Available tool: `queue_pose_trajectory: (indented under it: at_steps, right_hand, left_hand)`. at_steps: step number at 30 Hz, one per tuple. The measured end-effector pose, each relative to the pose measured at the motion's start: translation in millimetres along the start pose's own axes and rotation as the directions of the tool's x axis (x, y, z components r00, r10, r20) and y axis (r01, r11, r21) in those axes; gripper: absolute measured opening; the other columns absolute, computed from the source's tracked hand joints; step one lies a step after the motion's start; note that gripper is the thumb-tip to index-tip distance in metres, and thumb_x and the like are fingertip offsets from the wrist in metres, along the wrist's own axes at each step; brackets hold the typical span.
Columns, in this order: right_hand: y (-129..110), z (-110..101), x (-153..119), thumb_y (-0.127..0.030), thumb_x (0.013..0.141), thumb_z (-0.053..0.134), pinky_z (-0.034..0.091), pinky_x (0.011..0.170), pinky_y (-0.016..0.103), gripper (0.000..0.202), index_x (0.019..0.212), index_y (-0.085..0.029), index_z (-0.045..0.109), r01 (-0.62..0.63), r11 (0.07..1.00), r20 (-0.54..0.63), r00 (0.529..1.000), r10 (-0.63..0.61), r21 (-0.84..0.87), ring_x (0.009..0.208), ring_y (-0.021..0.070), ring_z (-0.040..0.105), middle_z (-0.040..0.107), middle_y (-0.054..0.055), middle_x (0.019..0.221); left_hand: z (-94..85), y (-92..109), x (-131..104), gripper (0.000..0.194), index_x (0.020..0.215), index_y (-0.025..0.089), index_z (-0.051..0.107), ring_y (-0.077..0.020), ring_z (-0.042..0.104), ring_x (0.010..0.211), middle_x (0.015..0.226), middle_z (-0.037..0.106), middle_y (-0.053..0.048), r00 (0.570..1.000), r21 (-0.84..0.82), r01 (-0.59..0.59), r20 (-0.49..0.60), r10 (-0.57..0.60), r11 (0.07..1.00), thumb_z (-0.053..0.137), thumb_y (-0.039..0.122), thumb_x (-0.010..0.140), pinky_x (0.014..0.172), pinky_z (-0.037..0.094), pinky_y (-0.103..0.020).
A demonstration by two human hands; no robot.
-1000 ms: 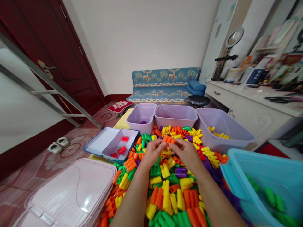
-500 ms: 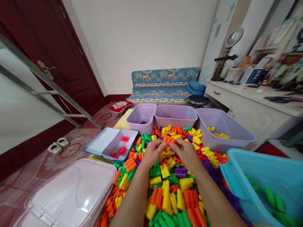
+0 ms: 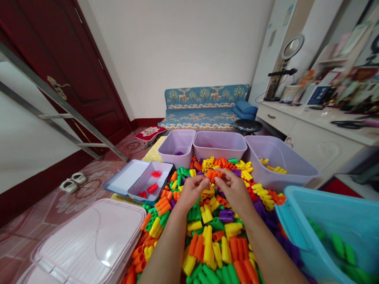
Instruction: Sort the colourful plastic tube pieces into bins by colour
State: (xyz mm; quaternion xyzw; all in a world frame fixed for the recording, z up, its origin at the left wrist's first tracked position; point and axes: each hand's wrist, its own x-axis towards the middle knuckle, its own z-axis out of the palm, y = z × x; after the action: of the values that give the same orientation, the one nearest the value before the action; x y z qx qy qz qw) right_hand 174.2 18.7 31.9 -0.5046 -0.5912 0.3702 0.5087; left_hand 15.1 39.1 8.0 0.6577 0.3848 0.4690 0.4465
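Observation:
Between my two hands, just above the pile, is a cluster of orange plastic tubes (image 3: pixel 212 174), their ends facing various ways. My left hand (image 3: pixel 193 190) pinches its left side with thumb and fingers, and my right hand (image 3: pixel 232 189) grips its right side. Under and around my wrists spreads a heap of loose tubes: yellow tubes (image 3: pixel 206 214), green tubes (image 3: pixel 217 224), purple tubes (image 3: pixel 226 215) and more orange ones, many stuck together in pairs or rows. My palms hide part of the heap.
Three lilac bins stand behind the heap: a left bin (image 3: pixel 177 158) with purple pieces, a middle bin (image 3: pixel 220 153), a right bin (image 3: pixel 284 181) with yellow ones. A blue bin (image 3: pixel 296 232) holds green pieces; a small tray (image 3: pixel 148 173) holds red ones. Stacked clear lids (image 3: pixel 89 236) lie left.
My right hand has shifted slightly on the orange tubes, its fingers rising a little around the far side. The left hand stays nearly still.

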Motion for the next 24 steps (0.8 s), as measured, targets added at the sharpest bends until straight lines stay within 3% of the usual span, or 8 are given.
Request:
queue_pose_trajectory:
  at_steps: [3, 7, 15, 20, 24]
  right_hand:
    - [-2, -2, 1, -0.038, 0.077, 0.059, 0.054, 0.059, 0.028, 0.039, 0.11, -0.018, 0.057, -0.002, 0.998, -0.037, 0.999, 0.004, 0.067, 0.063, 0.0161, 0.064, 0.067, 0.004, 0.081]
    - [-1, -9, 3, -0.036, 0.072, 0.062, 0.047, 0.046, 0.024, 0.033, 0.099, -0.016, 0.06, -0.07, 0.997, 0.07, 0.995, 0.071, -0.005, 0.047, 0.0124, 0.056, 0.059, -0.002, 0.062]
    - [2, -34, 4, -0.03, 0.073, 0.06, 0.039, 0.041, 0.022, 0.028, 0.097, -0.018, 0.069, -0.112, 0.968, 0.312, 0.933, 0.181, -0.226, 0.041, 0.0122, 0.054, 0.056, -0.004, 0.049]
    - [2, -35, 0, -0.028, 0.073, 0.057, 0.037, 0.037, 0.02, 0.02, 0.088, -0.018, 0.065, -0.209, 0.951, 0.3, 0.914, 0.273, -0.228, 0.037, 0.0113, 0.051, 0.058, -0.004, 0.046]
    - [0, -36, -1, -0.023, 0.071, 0.057, 0.034, 0.034, 0.019, 0.012, 0.078, -0.018, 0.065, -0.221, 0.935, 0.37, 0.874, 0.316, -0.277, 0.034, 0.0112, 0.049, 0.058, -0.002, 0.043]
  left_hand:
    - [1.0, -1, 0, 0.038, 0.083, 0.014, 0.065, -0.013, 0.058, 0.068, 0.072, 0.064, -0.003, 1.0, -0.05, -0.019, -0.026, 0.017, 0.999, 0.052, 0.049, 0.086, 0.066, 0.044, -0.023]
    - [2.1, -3, 0, 0.046, 0.114, 0.015, 0.059, -0.0135, 0.059, 0.072, 0.082, 0.065, -0.003, 0.999, -0.08, -0.027, -0.049, 0.024, 0.996, 0.064, 0.044, 0.079, 0.066, 0.045, -0.022]
    - [-2.0, -9, 4, 0.034, 0.097, 0.012, 0.068, -0.0154, 0.061, 0.071, 0.077, 0.068, -0.005, 0.975, -0.023, 0.007, -0.222, -0.012, 1.0, 0.057, 0.042, 0.084, 0.067, 0.048, -0.024]
    - [-1.3, -18, 5, 0.03, 0.097, 0.013, 0.069, -0.0149, 0.061, 0.069, 0.077, 0.068, -0.005, 0.975, 0.022, 0.025, -0.219, -0.02, 0.999, 0.058, 0.037, 0.083, 0.064, 0.047, -0.023]
    - [-0.6, -20, 5, 0.029, 0.096, 0.012, 0.069, -0.0151, 0.061, 0.068, 0.076, 0.068, -0.005, 0.976, 0.031, 0.037, -0.214, -0.03, 0.999, 0.058, 0.036, 0.082, 0.063, 0.047, -0.023]
